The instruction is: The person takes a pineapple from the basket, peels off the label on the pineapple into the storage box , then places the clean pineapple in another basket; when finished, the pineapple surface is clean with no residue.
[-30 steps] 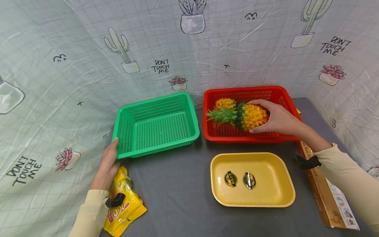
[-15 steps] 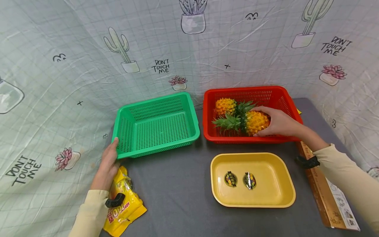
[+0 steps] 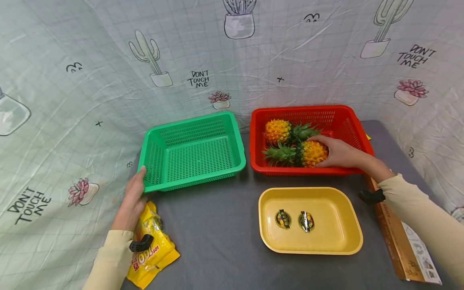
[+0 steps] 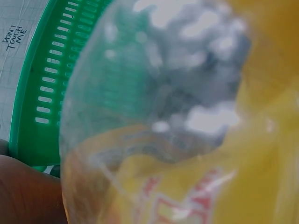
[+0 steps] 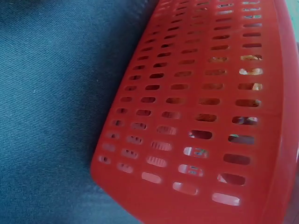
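Note:
My right hand (image 3: 338,153) reaches into the red basket (image 3: 362,141) and grips the yellow body of a pineapple (image 3: 313,154). That pineapple lies on its side near the front wall, leaves pointing left. Behind it lies a second pineapple (image 3: 278,131), its leaves to the right. At the front left corner of the green basket (image 3: 192,182), my left hand (image 3: 134,193) holds the rim with the thumb on top; its other fingers are mostly hidden. In the right wrist view the slotted red basket wall (image 5: 187,112) hides the hand, and bits of orange show through.
A yellow tray (image 3: 337,217) with two round stickers stands in front of the red basket. Beneath my left forearm lies a yellow snack bag (image 3: 156,249), large and blurred in the left wrist view. A long brown box (image 3: 402,245) lies by my right arm. Patterned cloth (image 3: 174,52) hangs behind.
My right hand has lowered the pineapple toward the basket's front and slightly right, uncovering more of the second pineapple. My left hand stays at the green rim. The head view has shifted slightly.

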### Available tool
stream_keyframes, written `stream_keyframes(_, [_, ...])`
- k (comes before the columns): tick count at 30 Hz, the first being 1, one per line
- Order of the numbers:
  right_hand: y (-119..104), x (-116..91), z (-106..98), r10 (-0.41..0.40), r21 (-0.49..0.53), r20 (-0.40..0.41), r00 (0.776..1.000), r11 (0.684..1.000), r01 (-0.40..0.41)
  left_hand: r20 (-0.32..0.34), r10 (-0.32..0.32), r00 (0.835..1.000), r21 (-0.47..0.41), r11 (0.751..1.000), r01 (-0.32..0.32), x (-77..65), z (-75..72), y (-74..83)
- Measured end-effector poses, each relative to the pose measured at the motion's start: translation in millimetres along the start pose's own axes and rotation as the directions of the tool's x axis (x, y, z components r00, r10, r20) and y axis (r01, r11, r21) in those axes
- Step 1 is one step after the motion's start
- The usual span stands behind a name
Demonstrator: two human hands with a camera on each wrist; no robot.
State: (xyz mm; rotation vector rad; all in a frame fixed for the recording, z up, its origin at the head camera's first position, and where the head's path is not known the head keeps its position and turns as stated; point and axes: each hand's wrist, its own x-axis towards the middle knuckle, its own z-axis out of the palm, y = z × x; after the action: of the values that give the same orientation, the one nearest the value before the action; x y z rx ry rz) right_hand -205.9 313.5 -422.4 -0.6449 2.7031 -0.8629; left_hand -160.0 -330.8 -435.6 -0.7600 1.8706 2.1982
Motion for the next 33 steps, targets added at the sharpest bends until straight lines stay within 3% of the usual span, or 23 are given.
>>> stream_keyframes(13, [-4,-10,-10,0.004,0.139,0.068,0.998,0.99,-0.013,0.026,0.032,0.999,0.051,0.998,-0.033,2.1,-0.7,0.9])
stream_keyframes(16, [-6,-14,-15,0.027,0.159,0.047,0.999,0.987,-0.035,0.021,0.052,0.998,0.134,0.99,-0.055,-0.6,-1.3,1.3])
stream_keyframes(19, [-7,-17,-20,0.051,0.141,-0.005,0.999,0.989,-0.05,-0.008,0.098,0.995,0.268,0.959,-0.092,-4.5,-1.3,2.6])
stream_keyframes(23, [-6,-23,-27,0.074,0.111,-0.098,0.992,0.992,-0.063,-0.041,0.192,0.981,0.415,0.896,-0.158,-10.8,-0.3,5.9])
stream_keyframes(26, [-7,-28,-34,0.076,0.044,-0.178,0.981,0.997,-0.069,-0.041,0.31,0.95,0.498,0.831,-0.249,-16.4,1.3,9.5])
stream_keyframes(29, [-8,-33,-40,0.042,-0.081,-0.25,0.967,0.995,-0.064,-0.01,0.454,0.891,0.586,0.725,-0.363,-20.3,5.1,15.5])
stream_keyframes(33, [-8,-35,-47,-0.009,-0.209,-0.3,0.954,0.976,-0.057,0.085,0.613,0.785,0.693,0.53,-0.488,-23.5,14.5,27.9])
